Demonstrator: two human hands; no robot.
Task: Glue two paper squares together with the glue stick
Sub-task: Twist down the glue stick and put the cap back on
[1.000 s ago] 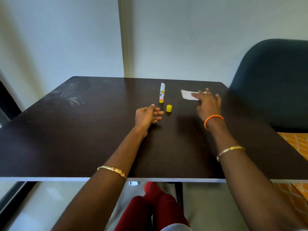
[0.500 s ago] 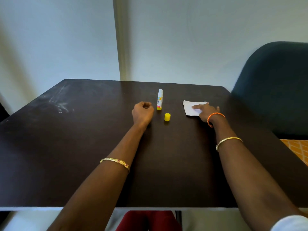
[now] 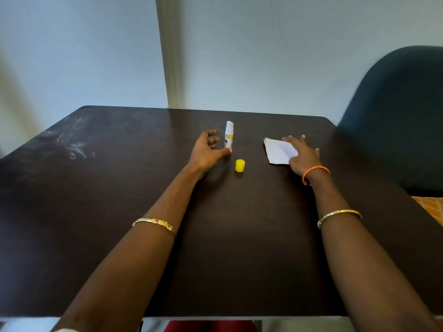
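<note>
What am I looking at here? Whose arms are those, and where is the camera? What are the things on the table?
These are a person's two bare arms, seen from a camera worn on their head that looks forward and down. There is only this one view.

On the dark table stands a glue stick, upright with its top off. Its yellow cap sits apart, a little nearer the person. The left hand is open beside the glue stick, its thumb tip at the base, not gripping it yet. The right hand lies flat on white paper, pressing it to the table. Neither hand holds anything up.

A dark chair stands at the right.
</note>
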